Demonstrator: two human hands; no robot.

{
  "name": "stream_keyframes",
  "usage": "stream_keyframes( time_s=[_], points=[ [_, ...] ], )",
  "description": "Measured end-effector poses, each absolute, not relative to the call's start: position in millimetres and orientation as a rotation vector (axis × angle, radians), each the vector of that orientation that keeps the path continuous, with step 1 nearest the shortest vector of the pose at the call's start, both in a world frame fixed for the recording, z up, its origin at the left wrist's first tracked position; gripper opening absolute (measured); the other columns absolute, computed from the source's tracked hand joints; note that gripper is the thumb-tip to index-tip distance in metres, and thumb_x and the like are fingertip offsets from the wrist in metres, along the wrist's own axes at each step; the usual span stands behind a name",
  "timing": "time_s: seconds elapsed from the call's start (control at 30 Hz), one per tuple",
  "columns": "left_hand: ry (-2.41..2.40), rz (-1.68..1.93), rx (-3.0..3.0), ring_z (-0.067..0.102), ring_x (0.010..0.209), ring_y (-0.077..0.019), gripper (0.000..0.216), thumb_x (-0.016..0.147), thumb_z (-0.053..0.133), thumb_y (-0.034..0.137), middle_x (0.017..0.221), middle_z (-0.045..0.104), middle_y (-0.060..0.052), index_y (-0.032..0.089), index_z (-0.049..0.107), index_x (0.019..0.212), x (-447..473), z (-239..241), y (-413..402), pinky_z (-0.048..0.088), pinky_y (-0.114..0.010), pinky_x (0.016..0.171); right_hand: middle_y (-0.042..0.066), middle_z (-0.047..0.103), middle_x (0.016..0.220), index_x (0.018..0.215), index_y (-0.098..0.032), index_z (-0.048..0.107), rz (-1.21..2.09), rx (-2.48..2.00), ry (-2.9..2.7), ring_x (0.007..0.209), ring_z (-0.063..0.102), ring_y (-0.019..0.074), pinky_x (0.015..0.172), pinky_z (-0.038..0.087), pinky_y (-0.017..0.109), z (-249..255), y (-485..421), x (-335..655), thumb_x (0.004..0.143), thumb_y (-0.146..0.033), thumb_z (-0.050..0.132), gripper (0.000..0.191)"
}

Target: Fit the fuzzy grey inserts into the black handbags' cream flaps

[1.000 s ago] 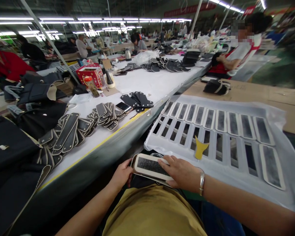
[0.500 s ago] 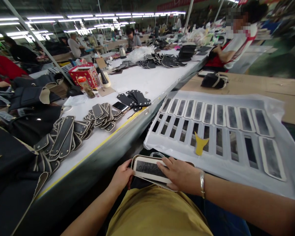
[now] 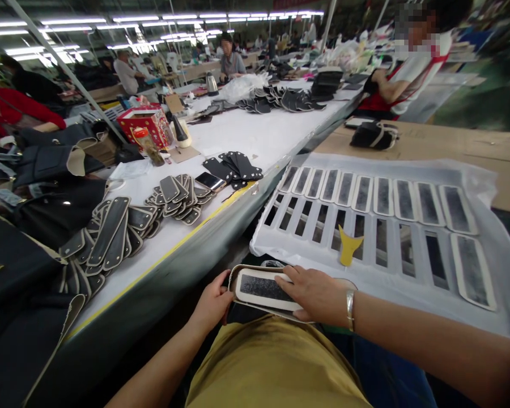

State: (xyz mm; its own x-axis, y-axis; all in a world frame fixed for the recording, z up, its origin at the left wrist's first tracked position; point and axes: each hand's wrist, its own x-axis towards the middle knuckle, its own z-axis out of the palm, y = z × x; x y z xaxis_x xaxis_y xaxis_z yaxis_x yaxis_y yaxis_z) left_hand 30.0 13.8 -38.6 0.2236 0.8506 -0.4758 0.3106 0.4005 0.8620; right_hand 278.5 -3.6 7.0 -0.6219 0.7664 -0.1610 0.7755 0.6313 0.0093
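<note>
In front of my yellow top lies an oblong piece with a thin brown-edged wall (image 3: 232, 277), perhaps a bag part. My left hand (image 3: 215, 300) is closed round its left end, thumb at the near corner. Inside the wall sits a long panel (image 3: 261, 287) with rounded corners, a white border and a dark middle. Across the panel's right part lies my right hand (image 3: 317, 293), gripping it, with fingers over the top and thumb near the lower edge. The underside of the piece is hidden. Similar white-bordered panels (image 3: 405, 201) lie in a row on a white slotted sheet (image 3: 280, 249) to the right.
A yellow forked piece (image 3: 349, 246) lies on the sheet. Dark straps with pale edges (image 3: 108, 235) are heaped on the left table (image 3: 238, 136), near a phone (image 3: 210, 181). Black bags (image 3: 55, 170) crowd the far left. A co-worker (image 3: 408, 79) sits at the back right.
The panel has shifted slightly right and more of the wall shows round its left end. Both hands keep their hold. My view has tilted slightly.
</note>
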Motion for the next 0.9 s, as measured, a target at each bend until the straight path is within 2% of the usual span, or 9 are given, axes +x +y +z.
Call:
stream_keyframes(
  time_s=[0.17, 0.3, 0.4, 0.43, 0.5, 0.57, 0.6, 0.7, 0.9],
  points=[
    [1.354, 0.509, 1.192, 0.042, 0.03, -0.0096, 0.071, 0.074, 0.052, 0.02, 0.048, 0.045, 0.01, 0.017, 0.024, 0.139, 27.9, -41.4, 15.3, 0.035, -0.018, 0.028, 0.014, 0.055, 0.108, 0.12, -0.014, 0.049, -0.065, 1.294, 2.718, 0.088, 0.056, 0.0274, 0.066, 0.05, 0.036, 5.7, 0.1, 271.7, 0.061, -0.041, 0.074, 0.069],
    [1.364, 0.501, 1.236, 0.041, 0.031, -0.0094, 0.073, 0.075, 0.05, 0.02, 0.045, 0.041, 0.012, 0.021, 0.019, 0.141, 27.5, -40.2, 13.6, 0.035, -0.018, 0.03, 0.013, 0.055, 0.105, 0.12, -0.014, 0.049, -0.047, 1.322, 2.669, 0.086, 0.056, 0.0268, 0.064, 0.05, 0.036, 7.3, -2.1, 276.8, 0.061, -0.039, 0.075, 0.069],
    [1.438, 0.474, 1.453, 0.047, 0.037, -0.0099, 0.07, 0.079, 0.047, 0.021, 0.05, 0.046, 0.01, 0.023, 0.018, 0.143, 26.2, -33.4, 11.2, 0.042, -0.02, 0.04, 0.013, 0.055, 0.103, 0.113, -0.013, 0.053, -0.068, 1.283, 2.68, 0.084, 0.056, 0.0269, 0.062, 0.05, 0.036, 9.2, 2.9, 272.6, 0.061, -0.04, 0.074, 0.062],
    [1.45, 0.454, 1.582, 0.053, 0.045, -0.0112, 0.067, 0.08, 0.046, 0.021, 0.056, 0.054, 0.008, 0.024, 0.021, 0.142, 25.7, -30.4, 10.5, 0.046, -0.022, 0.048, 0.013, 0.055, 0.103, 0.111, -0.013, 0.054, -0.081, 1.273, 2.685, 0.084, 0.056, 0.0268, 0.062, 0.05, 0.036, 9.7, 5.1, 270.3, 0.06, -0.041, 0.074, 0.061],
    [1.425, 0.369, 1.851, 0.064, 0.072, -0.0154, 0.056, 0.083, 0.042, 0.02, 0.082, 0.068, 0.0, 0.024, 0.035, 0.138, 25.1, -24.6, 10.1, 0.05, -0.027, 0.071, 0.013, 0.055, 0.104, 0.111, -0.013, 0.054, -0.106, 1.272, 2.688, 0.084, 0.056, 0.0267, 0.063, 0.05, 0.036, 10.6, 8.1, 267.0, 0.061, -0.042, 0.073, 0.061],
    [1.376, 0.228, 2.055, 0.062, 0.096, -0.0182, 0.047, 0.083, 0.039, 0.018, 0.107, 0.067, -0.004, 0.023, 0.049, 0.129, 25.4, -19.5, 11.5, 0.046, -0.03, 0.087, 0.013, 0.055, 0.106, 0.113, -0.013, 0.053, -0.123, 1.286, 2.68, 0.085, 0.056, 0.0269, 0.064, 0.05, 0.036, 11.3, 8.3, 267.2, 0.062, -0.042, 0.072, 0.062],
    [1.364, 0.144, 2.13, 0.061, 0.1, -0.019, 0.046, 0.082, 0.039, 0.016, 0.113, 0.065, -0.005, 0.023, 0.053, 0.126, 26.1, -17.4, 13.0, 0.044, -0.031, 0.09, 0.013, 0.055, 0.107, 0.114, -0.013, 0.052, -0.132, 1.291, 2.675, 0.086, 0.056, 0.0271, 0.065, 0.05, 0.036, 11.5, 7.6, 268.5, 0.062, -0.043, 0.072, 0.063],
    [1.383, -0.084, 2.255, 0.063, 0.098, -0.0207, 0.049, 0.08, 0.039, 0.013, 0.111, 0.067, -0.005, 0.025, 0.055, 0.124, 30.0, -12.4, 19.8, 0.046, -0.033, 0.088, 0.014, 0.055, 0.109, 0.119, -0.014, 0.05, -0.185, 1.294, 2.644, 0.088, 0.056, 0.0281, 0.066, 0.05, 0.037, 12.3, 5.2, 274.6, 0.063, -0.042, 0.072, 0.066],
    [1.375, -0.182, 2.315, 0.064, 0.099, -0.0212, 0.047, 0.079, 0.04, 0.013, 0.109, 0.068, -0.005, 0.028, 0.059, 0.12, 40.7, -4.8, 29.1, 0.046, -0.034, 0.089, 0.016, 0.053, 0.115, 0.121, -0.015, 0.048, -0.221, 1.286, 2.628, 0.092, 0.056, 0.0296, 0.069, 0.05, 0.039, 12.4, 5.0, 277.7, 0.062, -0.044, 0.072, 0.07]
  ],
)
